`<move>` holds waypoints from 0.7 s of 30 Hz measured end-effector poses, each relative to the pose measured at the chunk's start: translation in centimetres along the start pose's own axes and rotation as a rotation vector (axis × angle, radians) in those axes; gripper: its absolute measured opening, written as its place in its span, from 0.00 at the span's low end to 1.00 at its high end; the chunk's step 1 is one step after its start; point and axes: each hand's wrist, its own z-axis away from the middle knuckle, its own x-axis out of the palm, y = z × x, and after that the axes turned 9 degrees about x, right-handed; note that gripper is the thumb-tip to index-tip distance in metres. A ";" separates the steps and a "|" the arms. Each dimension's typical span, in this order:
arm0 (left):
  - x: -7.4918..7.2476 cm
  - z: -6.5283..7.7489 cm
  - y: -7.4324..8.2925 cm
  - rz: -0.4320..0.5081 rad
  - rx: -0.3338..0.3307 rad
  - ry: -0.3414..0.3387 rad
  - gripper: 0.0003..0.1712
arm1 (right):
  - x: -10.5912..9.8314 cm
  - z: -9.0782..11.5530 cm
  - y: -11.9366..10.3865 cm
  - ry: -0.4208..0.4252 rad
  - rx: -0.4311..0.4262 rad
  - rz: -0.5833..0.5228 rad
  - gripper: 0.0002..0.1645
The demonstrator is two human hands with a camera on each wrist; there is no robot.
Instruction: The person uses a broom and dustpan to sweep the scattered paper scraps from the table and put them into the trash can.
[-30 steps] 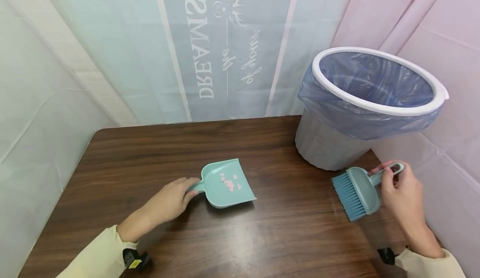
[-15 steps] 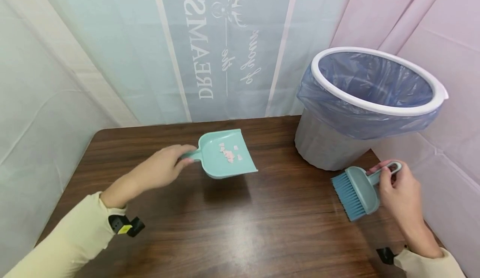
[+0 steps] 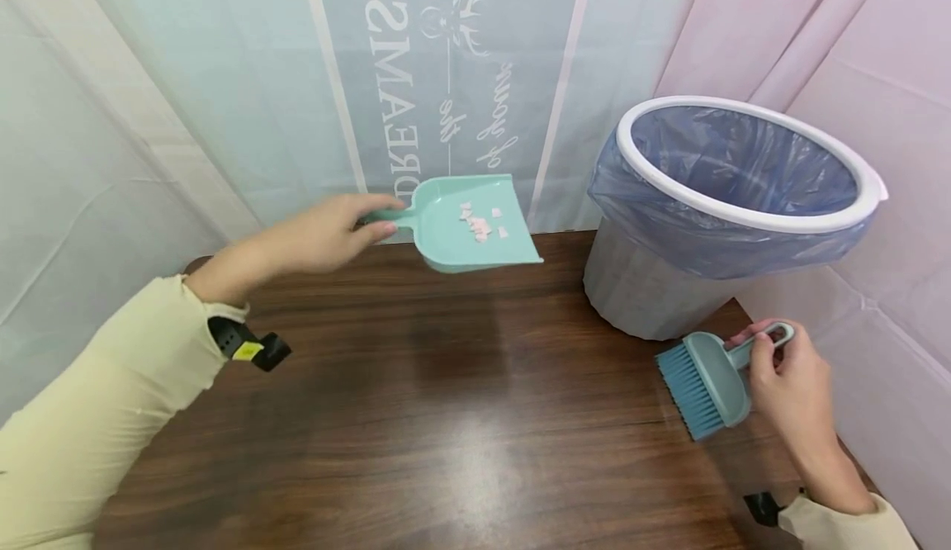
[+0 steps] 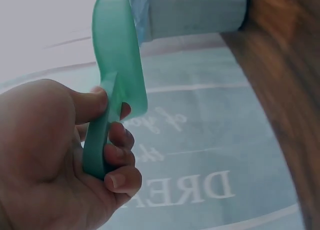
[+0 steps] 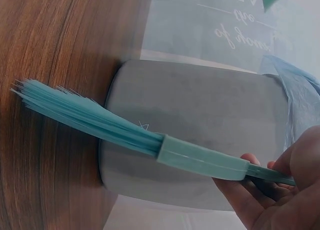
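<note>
My left hand (image 3: 327,232) grips the handle of a mint-green dustpan (image 3: 453,240), held up off the table with its open edge facing right. Several small pale pink scraps (image 3: 479,226) lie in the pan. In the left wrist view the fingers curl round the dustpan handle (image 4: 100,135) and the pan (image 4: 117,45) appears side-on. At the right, my right hand (image 3: 795,385) holds a small hand brush (image 3: 716,376) by its looped handle, the blue bristles pointing left and down. The right wrist view shows the bristles (image 5: 90,115) close over the wood.
A grey waste bin (image 3: 639,286) with a white rim (image 3: 743,211) and a blue plastic liner (image 3: 713,244) stands at the back right of the brown wooden table (image 3: 446,418). Printed curtains (image 3: 461,79) hang behind; pale cloth (image 3: 891,302) borders the right side.
My left hand has lifted the dustpan with its scraps off the table, moving it away from me and slightly to the right. The right hand with the brush has stayed almost still.
</note>
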 end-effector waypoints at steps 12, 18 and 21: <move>-5.4 -4.6 1.7 -0.086 0.033 0.021 0.26 | 0.1 0.0 0.1 -0.009 0.015 0.009 0.10; -7.1 -7.5 3.6 -0.110 0.019 -0.001 0.27 | 0.2 -0.1 0.1 -0.001 0.020 0.011 0.10; -7.3 -9.1 4.5 -0.135 0.027 -0.004 0.26 | 0.2 -0.1 0.0 -0.003 0.019 0.011 0.10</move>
